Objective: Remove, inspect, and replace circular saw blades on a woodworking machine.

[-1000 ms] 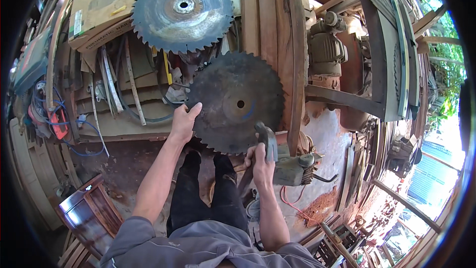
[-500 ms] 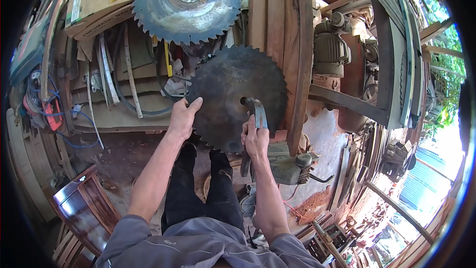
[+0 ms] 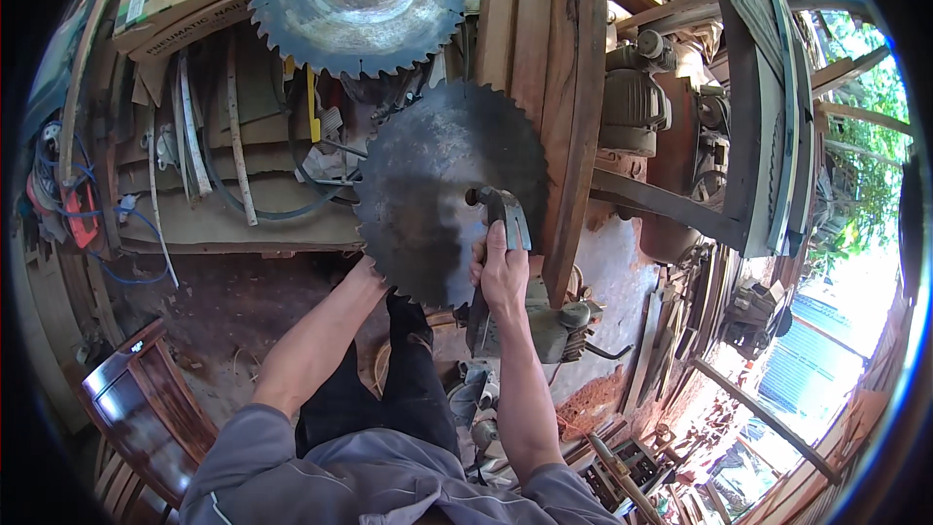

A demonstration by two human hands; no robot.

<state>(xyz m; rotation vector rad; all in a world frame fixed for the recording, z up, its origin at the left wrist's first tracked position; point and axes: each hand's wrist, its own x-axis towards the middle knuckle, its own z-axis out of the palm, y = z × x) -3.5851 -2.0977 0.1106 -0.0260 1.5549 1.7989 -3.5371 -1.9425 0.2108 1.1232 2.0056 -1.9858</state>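
A dark circular saw blade (image 3: 418, 160) with a toothed rim stands tilted before me, its face toward me. My left hand (image 3: 366, 277) reaches behind its lower left edge, so the fingers are hidden. In my right hand (image 3: 503, 277) is a claw hammer (image 3: 509, 214), gripped by the handle close below the head. The hammer head lies over the middle of the blade, covering the centre hole; whether the two touch I cannot tell. Just beyond is a second circular saw blade (image 3: 408, 15), bluish grey, with its centre hole showing.
Long timber planks (image 3: 573, 117) run along the blade's right side. A cardboard box (image 3: 180, 15) sits at the far left, above a shelf with strips and cables. To the right are a motor (image 3: 634, 107) and a red tank (image 3: 671, 151). A varnished wooden panel (image 3: 146, 403) leans at lower left.
My left hand has gone from the blade's left edge to behind its lower left edge. The blade has turned or tilted slightly, and the hammer head now covers its centre hole.
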